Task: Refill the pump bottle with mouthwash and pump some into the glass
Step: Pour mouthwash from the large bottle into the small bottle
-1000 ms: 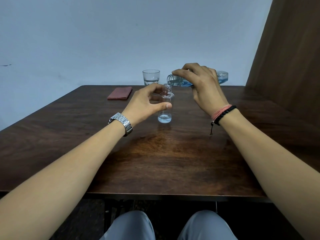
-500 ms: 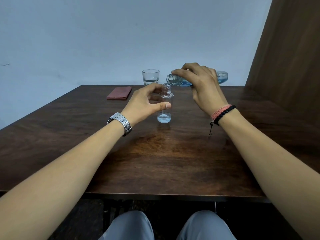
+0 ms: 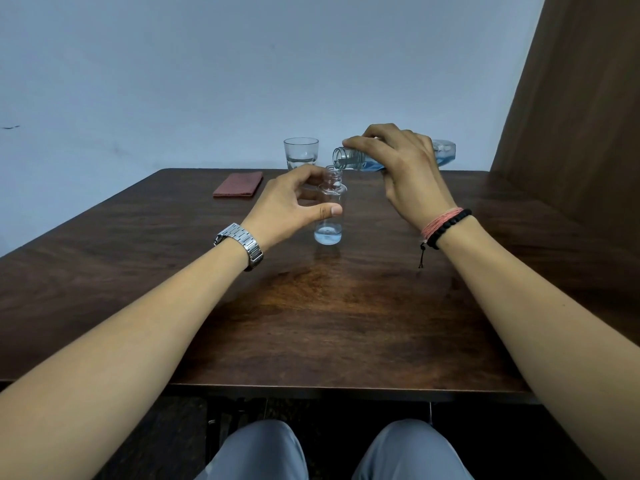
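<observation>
A small clear bottle (image 3: 329, 216) stands upright mid-table with its neck uncovered and a little pale blue liquid at its bottom. My left hand (image 3: 294, 206) curls around its left side, thumb across the front. My right hand (image 3: 405, 171) holds the mouthwash bottle (image 3: 353, 160) tipped nearly flat, its open mouth just above and right of the small bottle's neck; blue liquid lies along its lower side. A clear glass (image 3: 301, 153) with a little liquid stands behind at the table's far edge. No pump top is visible.
A folded reddish-brown cloth (image 3: 238, 184) lies at the far left of the dark wooden table (image 3: 311, 323). A brown wall panel (image 3: 581, 133) rises at the right. My knees show below the table's near edge.
Hardly anything has moved; both hands keep their hold and the mouthwash bottle stays tipped over the small bottle's neck.
</observation>
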